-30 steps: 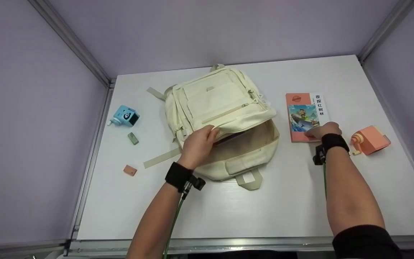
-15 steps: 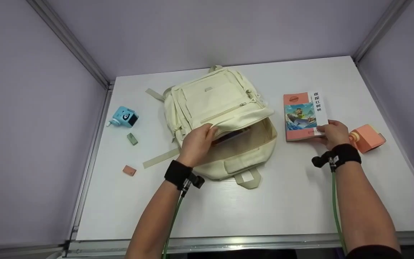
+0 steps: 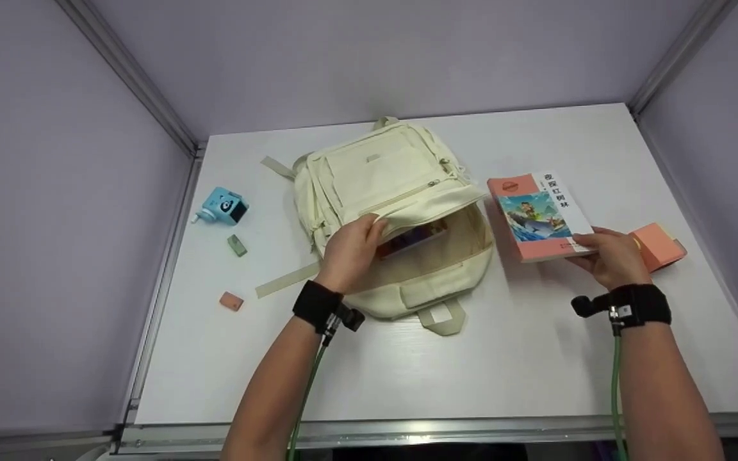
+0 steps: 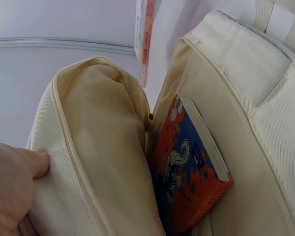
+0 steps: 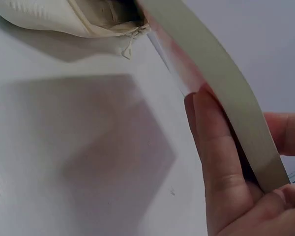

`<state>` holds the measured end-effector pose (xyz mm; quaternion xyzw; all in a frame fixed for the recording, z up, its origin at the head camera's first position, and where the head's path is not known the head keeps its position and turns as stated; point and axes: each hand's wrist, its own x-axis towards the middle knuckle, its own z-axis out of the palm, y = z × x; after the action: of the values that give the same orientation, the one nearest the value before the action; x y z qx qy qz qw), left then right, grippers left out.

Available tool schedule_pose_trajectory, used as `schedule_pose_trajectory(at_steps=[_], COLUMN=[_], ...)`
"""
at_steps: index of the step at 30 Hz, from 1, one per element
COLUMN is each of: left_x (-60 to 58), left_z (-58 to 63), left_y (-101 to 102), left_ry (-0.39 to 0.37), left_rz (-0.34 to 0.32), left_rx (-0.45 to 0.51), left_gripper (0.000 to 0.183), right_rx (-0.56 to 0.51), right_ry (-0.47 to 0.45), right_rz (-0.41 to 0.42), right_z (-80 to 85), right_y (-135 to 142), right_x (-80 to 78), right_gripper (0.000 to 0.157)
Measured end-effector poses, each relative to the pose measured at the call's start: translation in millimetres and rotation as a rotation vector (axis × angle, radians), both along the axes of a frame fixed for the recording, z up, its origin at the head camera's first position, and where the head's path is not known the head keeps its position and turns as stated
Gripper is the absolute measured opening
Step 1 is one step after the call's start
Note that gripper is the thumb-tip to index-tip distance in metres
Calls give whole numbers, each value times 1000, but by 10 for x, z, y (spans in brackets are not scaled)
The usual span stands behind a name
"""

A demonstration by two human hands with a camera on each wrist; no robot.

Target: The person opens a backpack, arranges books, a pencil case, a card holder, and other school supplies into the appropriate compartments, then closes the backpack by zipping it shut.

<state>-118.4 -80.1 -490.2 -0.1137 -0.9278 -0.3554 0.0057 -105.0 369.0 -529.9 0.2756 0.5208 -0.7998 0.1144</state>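
A cream backpack (image 3: 401,173) lies on the white table with its main compartment unzipped. My left hand (image 3: 351,251) pinches the edge of its upper flap and holds the mouth apart. Inside, the left wrist view shows an orange and blue book (image 4: 187,167) leaning against the lining. My right hand (image 3: 612,257) grips a paperback book (image 3: 539,218) by its lower right corner, thumb on the cover and fingers beneath. That book has a pink and white cover with a sea picture; it is raised and tilted, casting a shadow on the table in the right wrist view.
An orange box-shaped gadget (image 3: 658,246) sits just beyond my right hand, partly hidden by it. At the left lie a blue box-shaped gadget (image 3: 223,206), a small green block (image 3: 237,245) and a small reddish block (image 3: 231,301). Grey panels (image 3: 369,57) enclose the table.
My right hand has taken hold of the paperback, lifted it and brought it slightly left toward the backpack. The left hand stays on the flap, and more of the inner book shows.
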Motion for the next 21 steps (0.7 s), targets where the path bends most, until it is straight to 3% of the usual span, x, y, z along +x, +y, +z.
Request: schedule_pose_trajectory(at_steps=[10,21], left_x=[-8,-1], left_z=[41,27], left_y=[0,9], left_ry=[27,36], left_rz=[-5,-4], left_rx=[12,0], left_gripper=[35,33], right_rx=[-20,79], right_ry=[-22,59], right_rz=[260,391], right_z=[-95,-214], right_y=[-60,-855], right_x=[136,-122], right_gripper=[86,65])
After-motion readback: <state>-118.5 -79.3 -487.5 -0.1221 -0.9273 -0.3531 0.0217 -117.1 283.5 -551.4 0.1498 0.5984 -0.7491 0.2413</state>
